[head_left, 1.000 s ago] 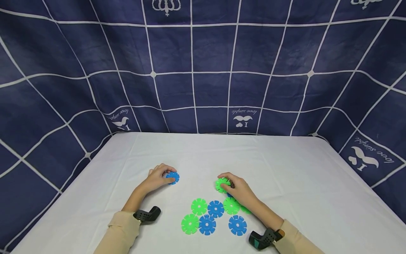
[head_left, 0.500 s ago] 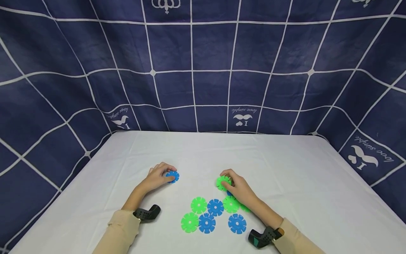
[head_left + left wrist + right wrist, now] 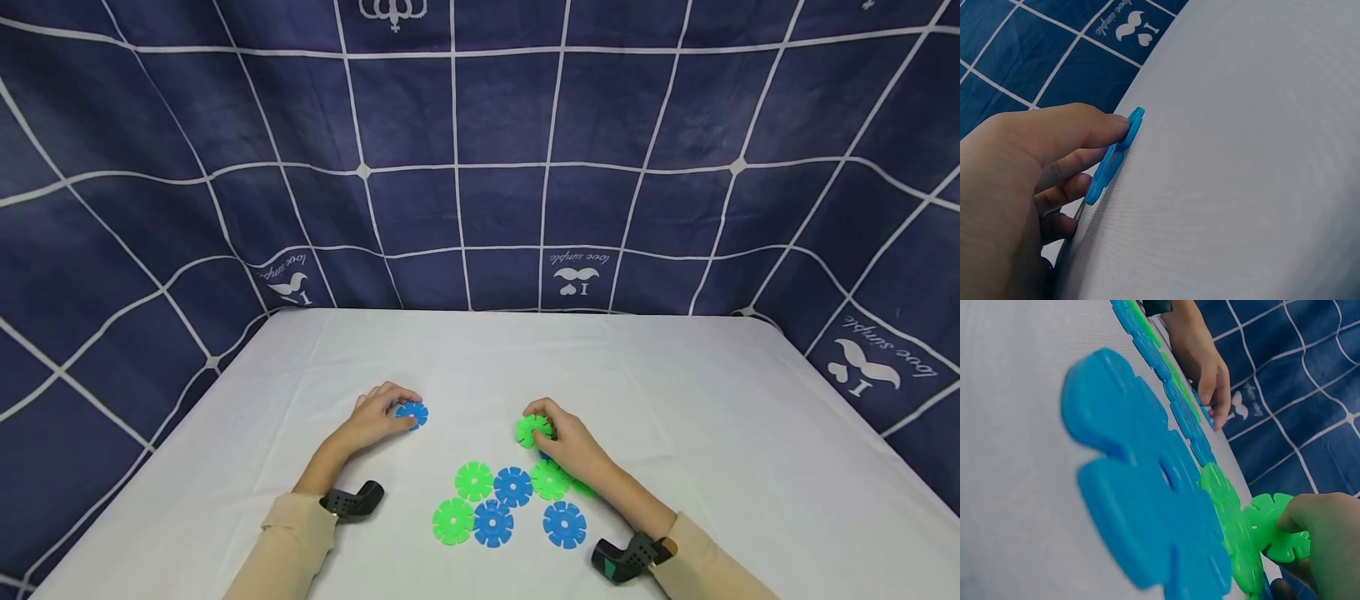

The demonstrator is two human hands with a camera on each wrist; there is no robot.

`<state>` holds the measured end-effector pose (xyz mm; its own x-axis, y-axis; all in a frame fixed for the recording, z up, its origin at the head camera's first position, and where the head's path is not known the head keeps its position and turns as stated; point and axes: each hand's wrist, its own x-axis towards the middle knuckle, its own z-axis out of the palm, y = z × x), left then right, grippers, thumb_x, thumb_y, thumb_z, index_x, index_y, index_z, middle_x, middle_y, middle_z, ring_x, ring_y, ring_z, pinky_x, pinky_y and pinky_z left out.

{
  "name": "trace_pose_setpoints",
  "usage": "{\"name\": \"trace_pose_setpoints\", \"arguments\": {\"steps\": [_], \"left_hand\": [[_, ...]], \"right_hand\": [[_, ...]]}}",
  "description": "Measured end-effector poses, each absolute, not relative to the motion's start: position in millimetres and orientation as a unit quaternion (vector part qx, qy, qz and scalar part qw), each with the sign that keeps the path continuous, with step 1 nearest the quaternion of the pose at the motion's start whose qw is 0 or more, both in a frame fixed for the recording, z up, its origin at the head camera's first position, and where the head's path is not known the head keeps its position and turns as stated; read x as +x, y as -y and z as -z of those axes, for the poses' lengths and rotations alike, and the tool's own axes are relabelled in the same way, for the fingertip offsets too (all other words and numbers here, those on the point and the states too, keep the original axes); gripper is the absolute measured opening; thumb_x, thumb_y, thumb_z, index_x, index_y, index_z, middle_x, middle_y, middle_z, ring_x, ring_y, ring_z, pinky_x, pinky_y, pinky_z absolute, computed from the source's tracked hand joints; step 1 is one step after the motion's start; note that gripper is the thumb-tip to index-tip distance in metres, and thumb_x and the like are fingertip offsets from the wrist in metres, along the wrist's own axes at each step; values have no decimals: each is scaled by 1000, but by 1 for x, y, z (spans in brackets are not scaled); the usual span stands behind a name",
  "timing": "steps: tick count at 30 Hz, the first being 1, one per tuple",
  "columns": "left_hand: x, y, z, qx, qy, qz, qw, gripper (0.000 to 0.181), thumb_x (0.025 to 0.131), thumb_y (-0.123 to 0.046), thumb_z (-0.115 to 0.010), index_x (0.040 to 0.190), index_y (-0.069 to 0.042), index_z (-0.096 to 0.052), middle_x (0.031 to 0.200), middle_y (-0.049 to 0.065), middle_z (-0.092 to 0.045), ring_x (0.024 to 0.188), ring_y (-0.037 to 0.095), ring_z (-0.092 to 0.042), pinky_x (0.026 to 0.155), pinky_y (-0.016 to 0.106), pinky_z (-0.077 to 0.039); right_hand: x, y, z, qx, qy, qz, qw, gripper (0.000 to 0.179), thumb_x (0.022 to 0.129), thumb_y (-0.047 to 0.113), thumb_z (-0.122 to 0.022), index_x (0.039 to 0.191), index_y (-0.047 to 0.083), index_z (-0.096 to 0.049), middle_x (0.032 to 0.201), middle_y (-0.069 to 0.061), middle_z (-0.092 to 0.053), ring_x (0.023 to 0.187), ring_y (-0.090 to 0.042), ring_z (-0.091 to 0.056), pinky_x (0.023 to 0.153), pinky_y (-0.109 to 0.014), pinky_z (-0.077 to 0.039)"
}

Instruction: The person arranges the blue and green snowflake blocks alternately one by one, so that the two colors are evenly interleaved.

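Note:
My left hand [image 3: 375, 418] pinches a blue notched plastic disc [image 3: 417, 409] at the left of the table. In the left wrist view that disc [image 3: 1110, 164] stands tilted on edge between thumb and fingers, close over the white cloth. My right hand [image 3: 572, 442] holds a green notched disc [image 3: 527, 432], its thumb on the near face and the index finger at the far edge. The right wrist view shows this green disc [image 3: 1264, 520] raised at an angle. Beneath the right hand, a blue disc [image 3: 544, 456] is mostly hidden.
Several flat discs lie nearer the front: green ones [image 3: 474, 482] [image 3: 453, 522] [image 3: 550, 481] and blue ones [image 3: 513, 487] [image 3: 492, 524]. A lone blue disc [image 3: 565, 524] sits right of them. Another green disc [image 3: 582, 489] is partly covered by the right wrist. A navy checked curtain [image 3: 495, 208] surrounds the white table [image 3: 675, 383].
The right hand has shifted very slightly to the right with the green disc. The left hand stays in place with its blue disc. The head view has moved a little.

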<state>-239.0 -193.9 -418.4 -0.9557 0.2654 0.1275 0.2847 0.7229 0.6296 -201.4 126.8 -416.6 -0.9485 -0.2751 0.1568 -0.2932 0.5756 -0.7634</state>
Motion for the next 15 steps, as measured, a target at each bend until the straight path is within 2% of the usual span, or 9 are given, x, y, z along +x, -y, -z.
{"name": "trace_pose_setpoints", "arguments": {"steps": [8,15], "left_hand": [[-238,193,420,-148,930,336,21,30,75,-30,-69,103,-19,-64,104,2,-57,100,21,-48,75,32,-23],[-239,193,418,-147,931,335,14,31,75,-31,-70,104,-20,-64,107,2,-57,102,21,-47,77,33,-23]], "right_hand": [[-202,-126,408,160,879,-449,10,26,85,10,-61,109,18,-55,86,-2,-55,55,-8,-34,52,-21,-32],[-205,-117,398,162,869,-468,18,27,85,11,-61,110,18,-55,83,0,-54,59,-9,-37,55,-21,-34]]}}
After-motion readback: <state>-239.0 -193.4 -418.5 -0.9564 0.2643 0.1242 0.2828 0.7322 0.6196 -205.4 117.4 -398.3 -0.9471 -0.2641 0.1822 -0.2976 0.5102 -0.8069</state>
